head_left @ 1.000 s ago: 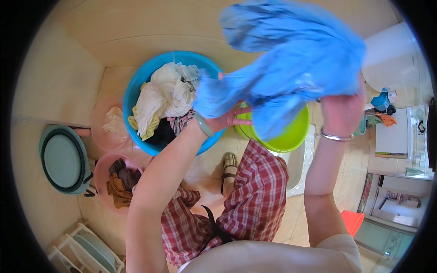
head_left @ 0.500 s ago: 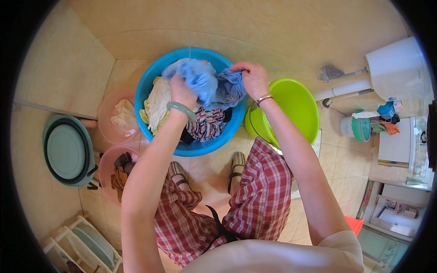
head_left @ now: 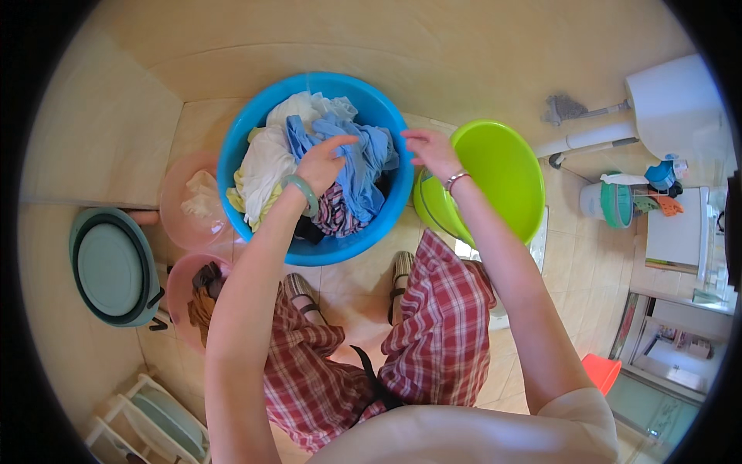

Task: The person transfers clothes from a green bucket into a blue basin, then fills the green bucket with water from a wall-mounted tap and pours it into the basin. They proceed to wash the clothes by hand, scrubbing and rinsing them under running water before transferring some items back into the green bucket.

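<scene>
Pale, beige tiles cover the floor (head_left: 568,255) and the wall (head_left: 464,66) behind it, with a white tank (head_left: 672,97) and a white pipe (head_left: 591,141) on the right, a red object (head_left: 601,373) lower down on that side, and a white rack (head_left: 127,402) at the lower left. A grey-green basin (head_left: 112,267) stands on edge against the left wall. On the floor, a large blue tub (head_left: 352,249) holds a heap of laundry: white cloth (head_left: 264,166) on the left, a little yellow cloth (head_left: 236,197) at its edge, a striped cloth (head_left: 336,213) near the front, black cloth (head_left: 308,232) beside it, and a light-blue garment (head_left: 363,158) lying crumpled on top toward the right. Just beside the tub, a lime-green bucket (head_left: 502,178) shows its smooth inside. Of two pink, translucent basins to the left, the upper basin (head_left: 171,205) contains a pale cloth (head_left: 202,197), the lower basin (head_left: 182,317) brown and dark cloths (head_left: 202,305). The left hand (head_left: 318,166) is over the garment, index finger extended and thumb apart, gripping nothing visible; whether it touches the fabric I cannot tell. The right hand (head_left: 434,151) hangs between tub and bucket, its fingers loosely parted and holding nothing.
</scene>
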